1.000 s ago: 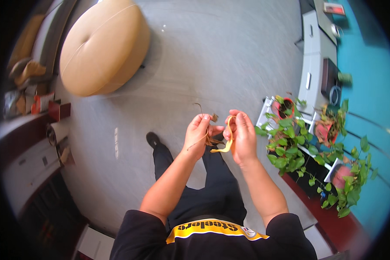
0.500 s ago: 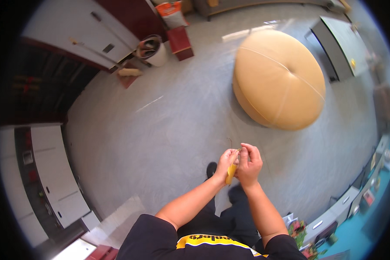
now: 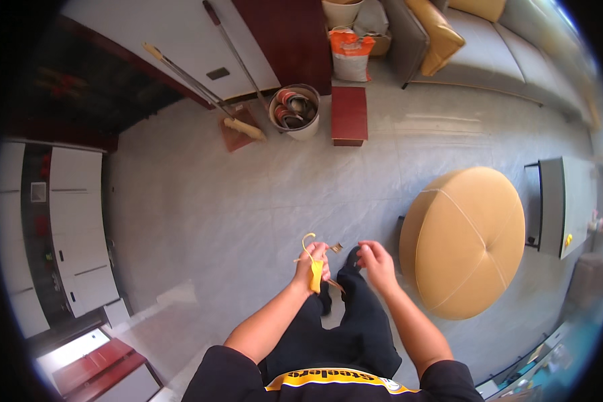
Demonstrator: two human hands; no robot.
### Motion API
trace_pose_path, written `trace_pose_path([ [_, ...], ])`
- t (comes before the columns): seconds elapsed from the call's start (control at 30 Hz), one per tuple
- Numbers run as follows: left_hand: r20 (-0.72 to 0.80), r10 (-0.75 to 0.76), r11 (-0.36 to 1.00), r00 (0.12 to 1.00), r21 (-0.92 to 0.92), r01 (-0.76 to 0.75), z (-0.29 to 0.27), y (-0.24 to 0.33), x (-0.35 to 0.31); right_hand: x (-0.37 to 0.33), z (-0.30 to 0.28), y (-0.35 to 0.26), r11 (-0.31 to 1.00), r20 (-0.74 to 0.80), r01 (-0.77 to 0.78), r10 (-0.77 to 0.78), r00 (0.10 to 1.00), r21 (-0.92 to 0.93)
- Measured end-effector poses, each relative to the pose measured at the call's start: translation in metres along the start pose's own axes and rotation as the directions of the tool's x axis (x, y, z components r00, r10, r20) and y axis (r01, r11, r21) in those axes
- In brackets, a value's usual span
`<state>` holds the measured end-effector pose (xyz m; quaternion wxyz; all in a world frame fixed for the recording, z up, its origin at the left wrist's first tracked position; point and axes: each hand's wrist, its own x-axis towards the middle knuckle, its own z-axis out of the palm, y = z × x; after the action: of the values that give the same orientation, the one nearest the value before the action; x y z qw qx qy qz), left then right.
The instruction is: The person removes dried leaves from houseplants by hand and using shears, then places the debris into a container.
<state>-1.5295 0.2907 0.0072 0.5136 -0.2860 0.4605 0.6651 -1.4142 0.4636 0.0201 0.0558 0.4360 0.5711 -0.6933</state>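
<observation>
My left hand point(image 3: 319, 256) is closed around a flat yellow piece point(image 3: 316, 276) whose lower part hangs over the wrist. A thin yellow curl point(image 3: 307, 237), like a hook or cord, rises above the fingers. A small brass-coloured piece point(image 3: 336, 247), possibly a key, sticks out at the fingertips. Below the hand, a narrow brown strip point(image 3: 336, 286) shows. My right hand point(image 3: 378, 263) is a short way to the right, apart from the left. Its thumb and fingers are bent together; anything between them is too small to make out.
A round tan ottoman point(image 3: 472, 244) stands close on my right. Ahead are a red box point(image 3: 349, 114), a filled bucket point(image 3: 295, 110), a broom point(image 3: 244, 127) with a dustpan, and an orange-and-white bag point(image 3: 351, 55). A grey sofa point(image 3: 479, 57) lies far right; white cabinets point(image 3: 80, 228) line the left.
My hands were together at the yellow piece; now the right hand has drawn away to the right. The yellow curl and brass-coloured piece show more plainly. The whole view has swung round.
</observation>
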Motion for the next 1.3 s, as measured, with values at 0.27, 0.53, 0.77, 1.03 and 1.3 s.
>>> trace_pose_path([
  [0.27,-0.113,0.324,0.926,0.939,0.240,-0.291,0.003,0.174,0.195,0.209,0.017,-0.097,0.910,-0.021,-0.071,0.068,0.997,-0.409],
  [0.53,0.010,0.918,0.240,0.397,0.781,-0.576,0.042,0.345,0.490,0.337,0.080,-0.074,0.919,-0.226,-0.362,0.324,0.919,-0.155],
  [0.77,0.607,0.582,-0.504,0.540,0.791,-0.346,0.024,0.342,0.606,0.354,0.105,-0.046,0.864,-0.163,-0.497,0.480,0.862,-0.084],
  [1.03,0.445,0.308,-0.751,0.841,0.657,-0.073,0.027,0.331,0.637,0.358,0.087,-0.060,0.826,-0.231,-0.559,0.532,0.815,-0.069],
  [1.3,0.656,0.414,-0.576,0.631,0.726,-0.377,0.011,0.328,0.563,0.340,0.095,-0.052,0.846,-0.228,-0.532,0.526,0.819,0.041],
])
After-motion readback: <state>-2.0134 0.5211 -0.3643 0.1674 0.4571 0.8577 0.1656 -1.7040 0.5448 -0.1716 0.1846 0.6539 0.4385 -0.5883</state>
